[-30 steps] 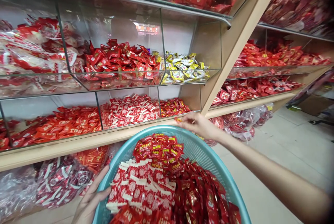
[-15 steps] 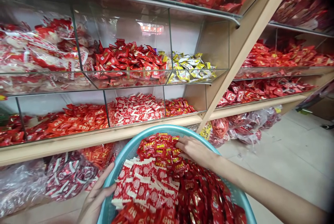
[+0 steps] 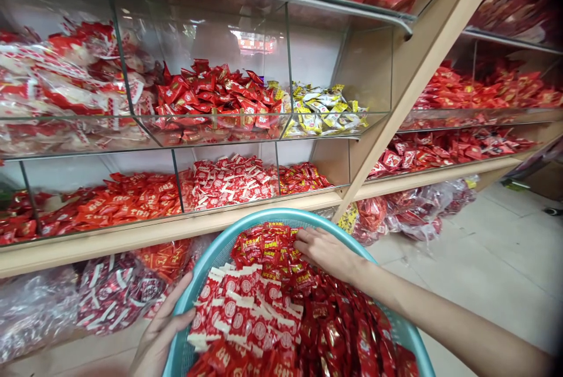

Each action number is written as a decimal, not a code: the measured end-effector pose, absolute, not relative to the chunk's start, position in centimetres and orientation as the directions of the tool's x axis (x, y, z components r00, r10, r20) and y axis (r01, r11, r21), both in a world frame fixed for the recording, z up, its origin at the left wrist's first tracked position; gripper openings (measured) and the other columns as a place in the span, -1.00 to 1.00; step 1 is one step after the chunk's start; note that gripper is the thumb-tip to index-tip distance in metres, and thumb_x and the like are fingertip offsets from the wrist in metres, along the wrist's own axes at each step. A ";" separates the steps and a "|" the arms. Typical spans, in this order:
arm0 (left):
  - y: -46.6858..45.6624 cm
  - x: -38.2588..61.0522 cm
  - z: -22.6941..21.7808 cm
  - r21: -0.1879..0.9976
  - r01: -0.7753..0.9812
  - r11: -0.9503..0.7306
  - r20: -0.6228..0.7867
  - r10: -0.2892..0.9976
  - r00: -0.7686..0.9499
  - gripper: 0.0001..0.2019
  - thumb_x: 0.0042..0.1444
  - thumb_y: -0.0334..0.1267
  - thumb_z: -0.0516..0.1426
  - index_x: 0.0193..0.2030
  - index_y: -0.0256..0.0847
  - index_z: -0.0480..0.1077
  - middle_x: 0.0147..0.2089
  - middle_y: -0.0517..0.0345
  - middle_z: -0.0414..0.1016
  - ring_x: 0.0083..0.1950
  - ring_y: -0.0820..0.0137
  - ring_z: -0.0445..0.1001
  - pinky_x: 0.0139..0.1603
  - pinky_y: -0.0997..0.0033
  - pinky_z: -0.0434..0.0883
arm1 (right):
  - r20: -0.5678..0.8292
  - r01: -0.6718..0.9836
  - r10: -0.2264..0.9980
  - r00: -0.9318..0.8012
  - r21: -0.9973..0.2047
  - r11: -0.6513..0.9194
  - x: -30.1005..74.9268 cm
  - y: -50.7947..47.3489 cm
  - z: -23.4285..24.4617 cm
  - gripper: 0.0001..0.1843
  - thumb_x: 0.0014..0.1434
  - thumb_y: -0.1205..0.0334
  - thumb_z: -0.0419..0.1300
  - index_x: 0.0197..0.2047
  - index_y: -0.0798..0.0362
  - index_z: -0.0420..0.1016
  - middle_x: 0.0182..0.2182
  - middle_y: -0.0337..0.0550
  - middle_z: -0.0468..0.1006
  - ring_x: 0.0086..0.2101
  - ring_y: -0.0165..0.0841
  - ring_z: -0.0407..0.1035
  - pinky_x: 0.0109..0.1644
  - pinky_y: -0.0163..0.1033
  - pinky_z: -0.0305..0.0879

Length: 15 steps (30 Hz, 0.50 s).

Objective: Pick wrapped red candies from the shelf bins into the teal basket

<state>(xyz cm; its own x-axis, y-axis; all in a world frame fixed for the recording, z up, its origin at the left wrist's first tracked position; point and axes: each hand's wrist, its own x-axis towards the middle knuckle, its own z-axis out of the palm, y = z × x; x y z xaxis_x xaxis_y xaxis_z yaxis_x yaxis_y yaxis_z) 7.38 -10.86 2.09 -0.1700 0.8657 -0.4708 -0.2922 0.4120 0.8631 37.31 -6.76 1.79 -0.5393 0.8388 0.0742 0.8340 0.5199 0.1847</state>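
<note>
A teal plastic basket point(image 3: 206, 248) holds several sorts of wrapped candies, grouped by kind. My left hand point(image 3: 165, 321) is closed on its left rim, thumb on the inner side and fingers outside. Inside, my right hand point(image 3: 323, 251) curls its fingers onto the red candies with yellow lettering point(image 3: 270, 248) at the far side; its fingertips are partly hidden among them. White-ended red candies point(image 3: 237, 309) fill the left part of the basket. Dark red glossy candies point(image 3: 338, 330) occupy the right, and bright red ones point(image 3: 233, 362) lie at the near edge.
A wooden shelf unit point(image 3: 308, 204) with clear-fronted bins of wrapped candies stands just beyond the basket. Below it, plastic bags of candies point(image 3: 118, 292) rest on the floor. A slanted wooden upright point(image 3: 409, 72) divides the shelves, and tiled floor point(image 3: 497, 254) shows at right.
The camera view has shifted slightly. My right hand has moved a little to the left over the candies; my left hand keeps its hold on the basket rim.
</note>
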 end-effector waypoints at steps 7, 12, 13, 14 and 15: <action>-10.7 7.4 2.0 0.844 -0.321 0.430 -0.490 0.861 -0.137 -0.38 -0.19 -0.32 0.24 0.09 0.07 0.30 0.09 0.21 0.40 0.12 0.17 0.30 0.10 0.23 0.24 | 0.068 0.808 0.811 -0.581 0.171 0.564 37.1 -6.3 1.3 -0.89 0.18 0.33 0.04 -0.30 0.07 0.38 -0.25 -0.14 0.41 -0.21 -0.34 0.29 -0.17 -0.24 0.18; -9.7 5.3 0.0 0.836 -0.246 0.490 -0.527 0.842 -0.113 -0.43 -0.22 -0.21 0.27 0.03 0.10 0.36 0.04 0.27 0.44 0.16 0.10 0.22 0.12 0.15 0.21 | 0.061 0.802 0.806 -0.589 0.161 0.575 36.6 -6.3 1.2 -0.85 0.19 0.35 -0.01 -0.26 0.08 0.38 -0.23 -0.14 0.40 -0.19 -0.34 0.29 -0.16 -0.23 0.21; -9.5 4.9 -0.5 0.840 -0.228 0.492 -0.521 0.849 -0.085 -0.43 -0.22 -0.18 0.26 0.04 0.12 0.35 0.03 0.28 0.45 0.16 0.07 0.22 0.11 0.11 0.22 | 0.056 0.802 0.805 -0.591 0.149 0.578 36.6 -6.4 1.6 -0.84 0.20 0.34 -0.02 -0.25 0.07 0.38 -0.22 -0.13 0.40 -0.19 -0.34 0.29 -0.15 -0.23 0.22; -9.3 4.5 -0.9 0.844 -0.213 0.493 -0.516 0.854 -0.065 -0.42 -0.23 -0.16 0.27 0.03 0.13 0.36 0.02 0.29 0.46 0.16 0.05 0.22 0.11 0.08 0.22 | 0.053 0.800 0.801 -0.596 0.130 0.586 36.6 -6.3 2.3 -0.83 0.21 0.32 -0.03 -0.23 0.07 0.37 -0.22 -0.13 0.40 -0.20 -0.34 0.30 -0.15 -0.23 0.22; -9.1 4.3 -1.3 0.851 -0.207 0.483 -0.504 0.861 -0.065 -0.42 -0.26 -0.15 0.28 0.02 0.12 0.37 0.01 0.29 0.47 0.16 0.03 0.22 0.11 0.07 0.22 | 0.055 0.796 0.795 -0.603 0.101 0.597 36.8 -6.2 3.1 -0.82 0.22 0.29 -0.03 -0.21 0.07 0.37 -0.21 -0.12 0.40 -0.20 -0.35 0.30 -0.15 -0.24 0.23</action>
